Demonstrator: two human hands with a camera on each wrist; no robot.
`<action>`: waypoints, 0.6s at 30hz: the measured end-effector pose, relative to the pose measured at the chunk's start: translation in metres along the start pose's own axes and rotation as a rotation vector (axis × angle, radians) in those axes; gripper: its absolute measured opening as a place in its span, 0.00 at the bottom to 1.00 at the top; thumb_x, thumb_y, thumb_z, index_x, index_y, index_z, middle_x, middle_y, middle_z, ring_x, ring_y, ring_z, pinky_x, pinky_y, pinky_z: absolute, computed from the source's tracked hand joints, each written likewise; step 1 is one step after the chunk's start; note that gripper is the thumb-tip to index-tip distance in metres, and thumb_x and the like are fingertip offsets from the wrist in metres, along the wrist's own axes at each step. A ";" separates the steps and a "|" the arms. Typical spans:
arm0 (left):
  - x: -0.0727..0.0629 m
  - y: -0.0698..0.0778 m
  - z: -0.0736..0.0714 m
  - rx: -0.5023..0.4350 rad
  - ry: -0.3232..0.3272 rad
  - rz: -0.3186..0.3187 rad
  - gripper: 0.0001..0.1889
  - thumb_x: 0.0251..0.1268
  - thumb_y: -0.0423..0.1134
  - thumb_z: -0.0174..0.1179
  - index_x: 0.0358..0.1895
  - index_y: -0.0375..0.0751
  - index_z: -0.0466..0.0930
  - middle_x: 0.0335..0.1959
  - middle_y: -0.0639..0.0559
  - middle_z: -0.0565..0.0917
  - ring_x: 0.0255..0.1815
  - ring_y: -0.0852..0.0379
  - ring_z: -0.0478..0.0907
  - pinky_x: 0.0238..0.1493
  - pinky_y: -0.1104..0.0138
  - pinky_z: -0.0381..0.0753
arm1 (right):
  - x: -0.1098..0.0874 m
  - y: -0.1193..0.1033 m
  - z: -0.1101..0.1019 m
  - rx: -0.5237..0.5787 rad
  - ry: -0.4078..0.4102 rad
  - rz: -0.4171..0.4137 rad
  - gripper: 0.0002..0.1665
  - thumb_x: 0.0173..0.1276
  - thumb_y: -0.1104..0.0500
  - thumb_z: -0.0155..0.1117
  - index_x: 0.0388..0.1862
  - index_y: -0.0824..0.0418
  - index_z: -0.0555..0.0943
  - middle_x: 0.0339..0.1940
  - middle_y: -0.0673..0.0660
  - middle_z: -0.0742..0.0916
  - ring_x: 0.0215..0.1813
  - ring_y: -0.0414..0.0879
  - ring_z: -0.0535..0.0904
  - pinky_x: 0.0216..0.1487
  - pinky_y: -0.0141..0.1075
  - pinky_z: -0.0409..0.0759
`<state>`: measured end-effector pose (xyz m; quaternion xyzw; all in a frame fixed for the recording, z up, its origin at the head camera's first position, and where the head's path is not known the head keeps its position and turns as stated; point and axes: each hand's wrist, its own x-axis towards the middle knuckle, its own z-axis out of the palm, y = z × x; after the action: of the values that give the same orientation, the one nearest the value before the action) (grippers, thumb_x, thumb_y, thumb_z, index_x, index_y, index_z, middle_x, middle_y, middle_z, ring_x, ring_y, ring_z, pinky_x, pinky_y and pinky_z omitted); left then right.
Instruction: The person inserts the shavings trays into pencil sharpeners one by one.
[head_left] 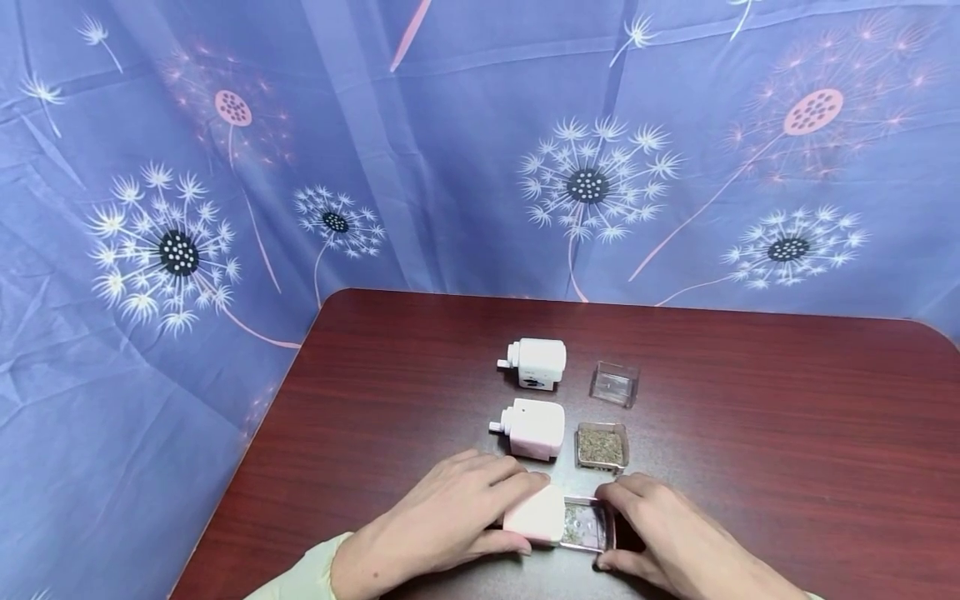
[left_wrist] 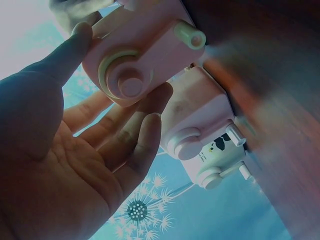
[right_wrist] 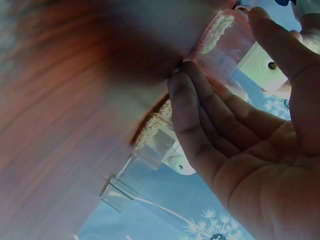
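Note:
My left hand (head_left: 453, 512) grips a pale pink crank pencil sharpener (head_left: 534, 518) at the table's near edge, thumb on one side and fingers on the other. Its knob and crank handle face the palm in the left wrist view. From the sharpener's right side a clear shavings drawer (head_left: 588, 527) sticks out, its inner end at the body. With thumb and fingers my right hand (head_left: 667, 529) pinches the drawer's outer end. Some shavings (right_wrist: 219, 34) lie inside it, seen through the clear wall in the right wrist view.
Behind stand a light pink sharpener (head_left: 536, 429) and a white sharpener (head_left: 542, 362), cranks pointing left. Right of them sit a clear drawer full of shavings (head_left: 602, 446) and an empty clear drawer (head_left: 615, 385). A blue dandelion-print cloth (head_left: 450, 167) hangs behind the table.

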<state>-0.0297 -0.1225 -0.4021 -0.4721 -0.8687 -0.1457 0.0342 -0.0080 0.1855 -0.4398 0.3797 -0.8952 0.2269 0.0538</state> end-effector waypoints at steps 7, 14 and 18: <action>0.000 0.000 0.000 -0.011 -0.004 -0.005 0.31 0.64 0.63 0.70 0.66 0.55 0.79 0.54 0.65 0.84 0.55 0.65 0.82 0.59 0.64 0.81 | 0.002 -0.002 0.000 0.016 -0.012 0.002 0.27 0.58 0.37 0.81 0.44 0.53 0.83 0.35 0.38 0.79 0.35 0.27 0.69 0.31 0.28 0.72; 0.000 0.000 0.000 -0.017 -0.010 -0.012 0.31 0.63 0.63 0.71 0.66 0.55 0.79 0.53 0.66 0.84 0.54 0.65 0.82 0.56 0.64 0.81 | 0.003 -0.002 0.002 0.032 0.002 -0.030 0.26 0.59 0.37 0.81 0.45 0.53 0.83 0.35 0.38 0.79 0.36 0.27 0.69 0.32 0.26 0.72; 0.000 0.000 0.000 -0.021 -0.008 -0.012 0.31 0.63 0.63 0.71 0.66 0.55 0.79 0.54 0.66 0.84 0.53 0.66 0.82 0.56 0.64 0.81 | 0.005 -0.003 0.003 0.030 -0.001 -0.030 0.26 0.59 0.37 0.81 0.44 0.52 0.83 0.35 0.38 0.79 0.37 0.28 0.70 0.32 0.28 0.73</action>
<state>-0.0297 -0.1227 -0.4022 -0.4680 -0.8700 -0.1532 0.0247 -0.0092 0.1795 -0.4403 0.3940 -0.8859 0.2394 0.0509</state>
